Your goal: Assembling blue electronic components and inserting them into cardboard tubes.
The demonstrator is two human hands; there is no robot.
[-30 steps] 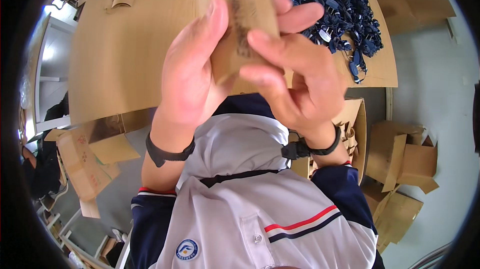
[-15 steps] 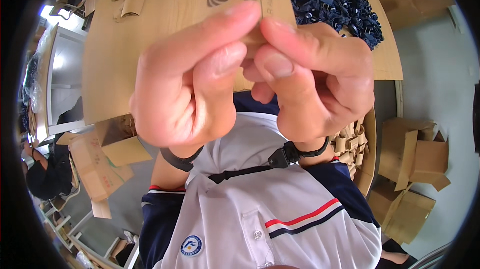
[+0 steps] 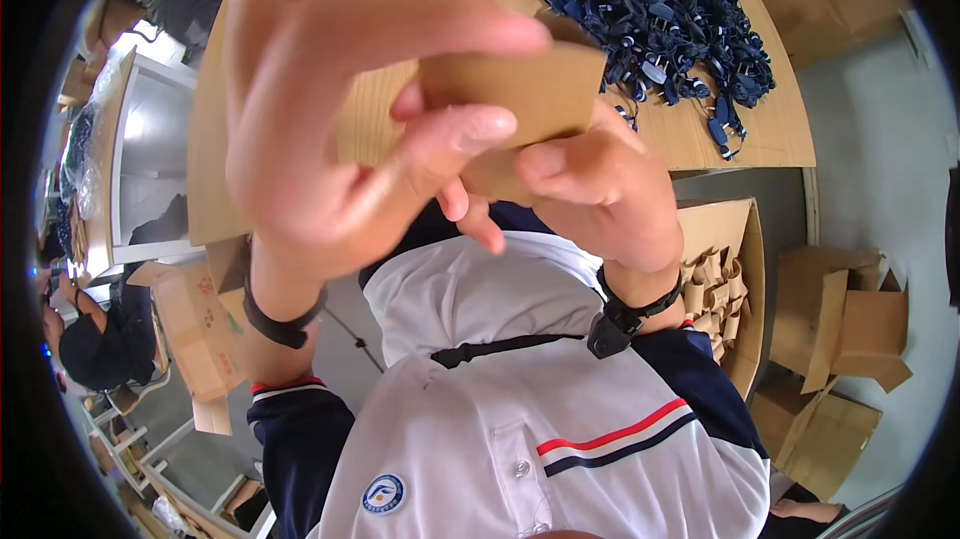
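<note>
A small piece of folded brown cardboard [image 3: 515,89] is held up between my two hands above the near edge of the table. Its plain face shows, with a bent part hanging below. My left hand [image 3: 330,129], smeared by motion, curls round its left side, with the forefinger along the top and the thumb in front. Lower down on the right, my right hand [image 3: 615,184] grips the cardboard, its thumb against the lower part. Some fingertips are hidden behind the piece.
A heap of dark blue cables with plugs [image 3: 660,14] covers the far right of the wooden table [image 3: 775,134]. At my right stands a carton [image 3: 745,289] of folded cardboard pieces. Open cartons [image 3: 835,324] lie farther right, another carton [image 3: 195,329] at left. A person [image 3: 105,334] sits far left.
The cardboard has turned from its printed face to a plain one and now shows a fold. My left hand has shifted left and up, its fingers opening wider; my right hand has moved down.
</note>
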